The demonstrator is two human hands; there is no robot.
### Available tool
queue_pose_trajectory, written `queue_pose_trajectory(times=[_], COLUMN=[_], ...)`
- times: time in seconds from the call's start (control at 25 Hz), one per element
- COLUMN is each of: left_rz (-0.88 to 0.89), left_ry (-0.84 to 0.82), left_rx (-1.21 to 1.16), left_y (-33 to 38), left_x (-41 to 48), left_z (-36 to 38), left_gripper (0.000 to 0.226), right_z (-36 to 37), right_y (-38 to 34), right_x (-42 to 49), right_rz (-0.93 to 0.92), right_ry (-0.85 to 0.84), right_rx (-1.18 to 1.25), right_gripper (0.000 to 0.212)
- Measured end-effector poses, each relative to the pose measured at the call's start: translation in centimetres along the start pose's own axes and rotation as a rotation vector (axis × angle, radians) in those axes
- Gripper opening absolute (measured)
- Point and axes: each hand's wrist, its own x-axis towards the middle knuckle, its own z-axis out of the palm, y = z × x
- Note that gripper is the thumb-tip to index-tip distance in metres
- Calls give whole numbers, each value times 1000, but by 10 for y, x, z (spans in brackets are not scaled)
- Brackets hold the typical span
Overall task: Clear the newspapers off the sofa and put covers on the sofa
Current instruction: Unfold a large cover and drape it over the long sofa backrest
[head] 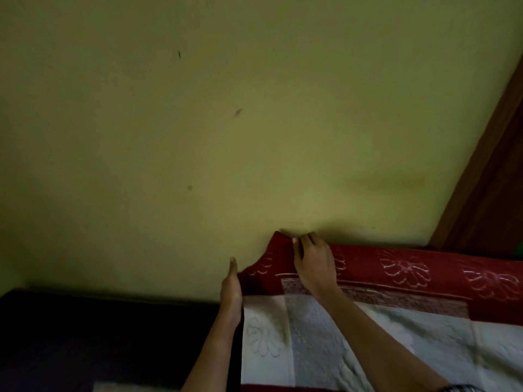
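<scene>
Red and white, the cover [396,329] lies over the right part of the sofa [99,335], up to the sofa's back. The right hand [312,267] pinches the cover's top corner at the sofa's back. The left hand [231,287] touches the cover's left edge; I cannot tell if it grips. The sofa's left part is bare and dark, so I think more covering is left. I cannot spot any newspapers.
</scene>
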Motion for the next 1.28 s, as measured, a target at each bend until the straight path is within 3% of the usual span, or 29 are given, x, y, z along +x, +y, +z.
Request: queue_pose_trajectory(times=[0.12, 0.24, 0.32, 0.44, 0.56, 0.68, 0.84, 1.0, 1.12, 1.16, 1.28], left_rz=[-51, 80, 223, 315, 350, 387, 465, 451, 411, 404, 369], left_ry=[-121, -88, -59, -83, -97, -88, 15, 50, 41, 52, 97], left_rx=[-68, 93, 261, 353, 383, 412, 468, 353, 310, 307, 298], left_y=[-12, -22, -22, -20, -23, -24, -25, -23, -26, -28, -30], left_x=[-35, -37, -32, -39, -42, -44, -46, -52, -49, -49, -60], left_z=[-17, -38, -48, -56, -62, -65, -64, -56, -51, -51, -48], left_gripper=[37, 21, 20, 20, 19, 18, 9, 8, 6, 3, 27], right_z=[9, 11, 7, 2, 12, 11, -6, -10, -15, -18, -27], right_y=[-8, -24, -38, -66, -89, -107, -125, -110, -95, -91, -81], right_x=[-41, -87, -110, -133, -157, -179, -180, -171, -179, -178, -170], right_rz=[-75, -323, -583, -920, -742, -566, -654, -594, -419, -347, -119], right_ry=[78, 38, -124, -534, -900, -1018, -1208, -1186, -1188, -1165, -953], right_rx=[-13, -9, 23, -198, -474, -635, -469, -225, 7, 79, 213], right_gripper=[29, 18, 30, 36, 53, 42, 28, 20, 37, 45, 48])
